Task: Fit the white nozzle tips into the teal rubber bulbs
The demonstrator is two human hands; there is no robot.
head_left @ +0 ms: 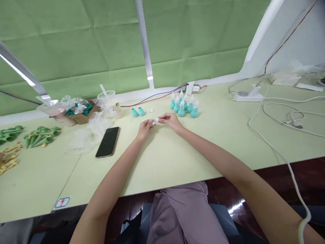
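Note:
Above the middle of the table, my left hand and my right hand meet, fingertips pinched on a small whitish translucent piece. Its exact kind is too small to make out, and fingers cover part of it. Just behind my hands stand two turquoise vase-shaped bases, open at the top, with a few small white pieces beside them. To the right of these is a group of several turquoise bases topped with white flame-shaped tips.
A phone lies left of my left arm, near a crumpled plastic bag. Plastic cups and a cardboard box stand behind. Green cone-shaped parts lie far left. On the right are a power strip and white cables.

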